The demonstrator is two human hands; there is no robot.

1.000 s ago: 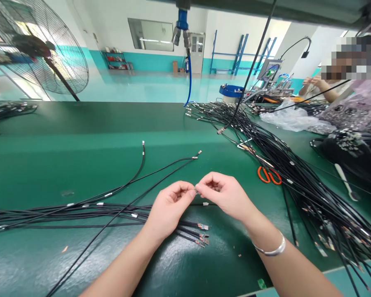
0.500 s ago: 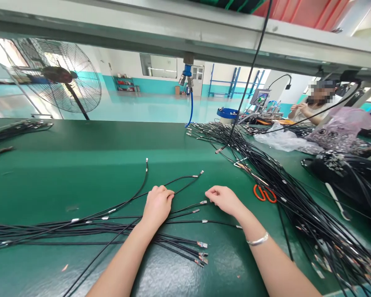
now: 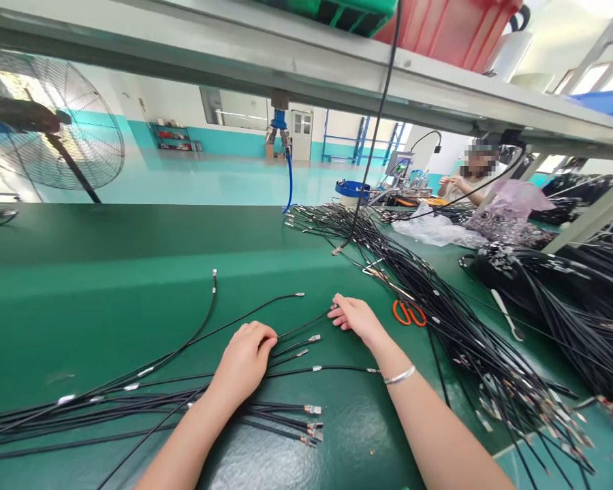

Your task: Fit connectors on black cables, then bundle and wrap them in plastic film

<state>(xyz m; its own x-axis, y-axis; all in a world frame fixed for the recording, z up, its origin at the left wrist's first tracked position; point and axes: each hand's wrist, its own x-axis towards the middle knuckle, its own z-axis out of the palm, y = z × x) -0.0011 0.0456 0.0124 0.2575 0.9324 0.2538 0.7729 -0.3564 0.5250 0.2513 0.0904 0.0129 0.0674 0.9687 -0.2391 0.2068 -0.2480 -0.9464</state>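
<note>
My left hand [image 3: 242, 361] lies on several thin black cables with metal crimped ends, and its fingers hide where they cross. My right hand [image 3: 355, 320] rests on the green mat, its fingertips at the metal tip of one black cable [image 3: 306, 323]. Whether either hand grips a cable is hard to see. A short bundle of cables with flat terminals [image 3: 286, 416] lies below my left hand. A long bundle [image 3: 82, 415] runs off to the left. A big heap of the same cables [image 3: 454, 313] lies to the right of my right hand.
Orange-handled scissors [image 3: 409, 313] lie beside the heap on the green bench mat [image 3: 107, 238]. A shelf with red and green crates [image 3: 388, 61] runs overhead. A co-worker [image 3: 464, 184] works at the far right, beyond plastic bags [image 3: 434, 230].
My hands have come apart from their pinch at a cable tip and lowered onto the cables. Several cable ends now fan out between them. The view has tilted upward, showing the overhead shelf.
</note>
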